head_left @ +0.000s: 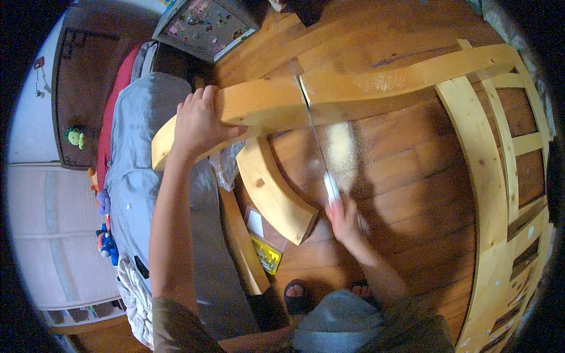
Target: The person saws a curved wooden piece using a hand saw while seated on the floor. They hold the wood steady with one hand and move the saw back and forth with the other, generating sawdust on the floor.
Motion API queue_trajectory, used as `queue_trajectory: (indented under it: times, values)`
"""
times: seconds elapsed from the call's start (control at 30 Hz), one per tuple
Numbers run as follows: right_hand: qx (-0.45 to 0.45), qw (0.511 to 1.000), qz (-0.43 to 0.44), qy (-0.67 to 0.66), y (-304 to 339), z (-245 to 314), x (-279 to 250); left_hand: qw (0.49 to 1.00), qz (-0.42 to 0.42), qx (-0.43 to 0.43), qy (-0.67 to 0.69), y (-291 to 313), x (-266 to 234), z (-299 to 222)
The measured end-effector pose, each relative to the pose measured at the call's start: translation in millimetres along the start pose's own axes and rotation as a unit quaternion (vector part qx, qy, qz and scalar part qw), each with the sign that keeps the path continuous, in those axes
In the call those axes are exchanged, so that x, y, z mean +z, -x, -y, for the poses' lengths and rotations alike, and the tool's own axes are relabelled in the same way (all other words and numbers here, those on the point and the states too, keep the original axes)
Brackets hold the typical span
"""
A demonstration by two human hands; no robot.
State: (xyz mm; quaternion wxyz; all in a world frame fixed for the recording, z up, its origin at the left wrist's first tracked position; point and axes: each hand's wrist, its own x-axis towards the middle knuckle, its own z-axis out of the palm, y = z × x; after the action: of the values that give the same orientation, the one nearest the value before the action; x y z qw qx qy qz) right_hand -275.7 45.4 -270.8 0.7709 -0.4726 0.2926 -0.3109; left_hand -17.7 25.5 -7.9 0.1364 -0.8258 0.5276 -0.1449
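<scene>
A long, wavy wooden beam (376, 85) crosses in front of me, with a narrow gap cut down through it near its middle. My left hand (199, 123) grips the beam's left portion (265, 101), fingers over the top and thumb on the near side. In my right hand (346, 223) is a handsaw (332, 187), held by its white-and-blue handle. Its thin blade runs away from me into the gap, and its far tip shows just beyond the beam. Pale sawdust (341, 150) lies on the floor beside the blade, with some dust on the beam.
A curved wooden offcut (273, 191) lies between me and the beam, near a yellow tool case (266, 256). A slatted wooden frame (491, 170) stands along the right. To the left is a bed with a grey cover (138, 129); a cabinet (206, 26) stands at the back.
</scene>
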Motion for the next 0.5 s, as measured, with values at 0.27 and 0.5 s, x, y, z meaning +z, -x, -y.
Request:
queue_trajectory:
  times: [0.27,0.5]
  values:
    - [-0.001,1.0,-0.011,0.007,-18,9,5,1.0,-0.006,0.007,0.027,-4,3,0]
    - [-0.049,0.995,-0.033,0.081,4,-33,-4,1.0,0.014,0.005,0.016,-2,-4,-5]
